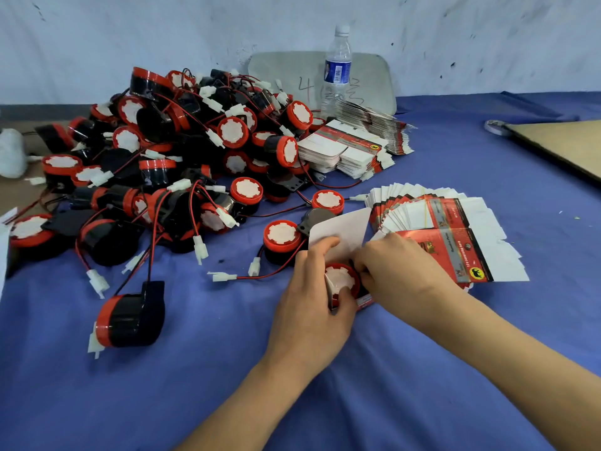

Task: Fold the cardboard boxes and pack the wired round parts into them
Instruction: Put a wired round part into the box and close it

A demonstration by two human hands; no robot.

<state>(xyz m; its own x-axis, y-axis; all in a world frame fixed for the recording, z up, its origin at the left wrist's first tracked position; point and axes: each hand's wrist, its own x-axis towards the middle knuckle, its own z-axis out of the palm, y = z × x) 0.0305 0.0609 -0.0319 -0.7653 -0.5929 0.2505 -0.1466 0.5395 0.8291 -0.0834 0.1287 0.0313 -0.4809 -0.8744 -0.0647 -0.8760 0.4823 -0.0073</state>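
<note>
A red and black round part (342, 278) with a white face sits inside a small red and white cardboard box (364, 300), whose white lid flap (344, 229) stands up behind it. My left hand (313, 301) wraps the box's left side, thumb by the part. My right hand (395, 265) grips the box's right side, fingertips touching the part's rim. A fanned stack of flat boxes (432, 216) lies just right of my hands. A big heap of wired round parts (169, 151) covers the left of the table.
Blue cloth (227, 369) covers the table. More flat boxes (351, 148) are stacked behind, near a plastic water bottle (338, 70) and a grey board against the wall. A loose part (130, 317) lies front left. A brown cardboard sheet (566, 144) sits far right.
</note>
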